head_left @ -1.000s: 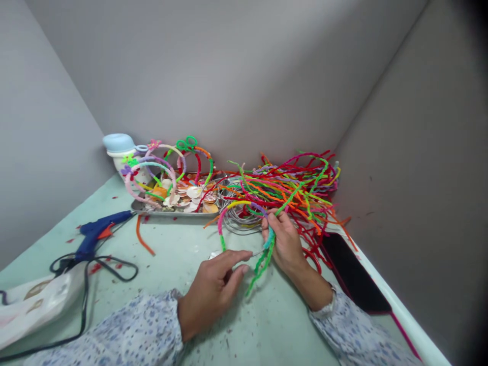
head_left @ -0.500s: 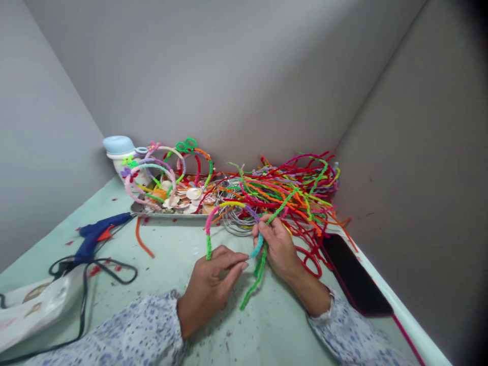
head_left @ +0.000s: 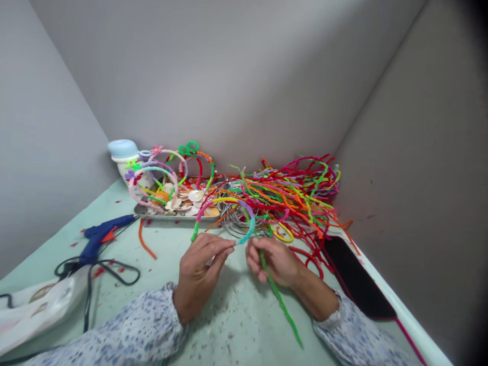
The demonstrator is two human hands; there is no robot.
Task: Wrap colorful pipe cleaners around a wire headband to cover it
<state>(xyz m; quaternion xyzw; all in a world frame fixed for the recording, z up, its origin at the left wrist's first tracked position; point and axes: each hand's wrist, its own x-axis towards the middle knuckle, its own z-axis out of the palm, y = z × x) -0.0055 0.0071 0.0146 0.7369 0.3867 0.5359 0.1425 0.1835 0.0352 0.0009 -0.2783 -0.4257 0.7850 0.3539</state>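
Observation:
My left hand (head_left: 208, 264) pinches the bare wire end of a headband (head_left: 251, 214) between thumb and fingertips. The band arches above that hand, wrapped in green, pink, yellow, purple and turquoise fuzzy pipe cleaner. Close by on the right, my right hand (head_left: 272, 262) is closed with a green pipe cleaner (head_left: 281, 300) in its fingers. One long end of that strand hangs down toward the lower right. Whether the green strand touches the headband's wire is hidden by the fingers.
A metal tray (head_left: 183, 217) holds shells and finished headbands (head_left: 152, 175). Beside it lie a heap of pipe cleaners (head_left: 290, 188) and a wire coil (head_left: 233, 223). A blue glue gun (head_left: 97, 241) and cord lie left, a phone (head_left: 360, 279) right. A blue-lidded bottle (head_left: 127, 157) stands behind.
My right hand has come off the headband's turquoise part, and its green pipe cleaner has swung to the lower right. My left hand and the headband have shifted slightly left.

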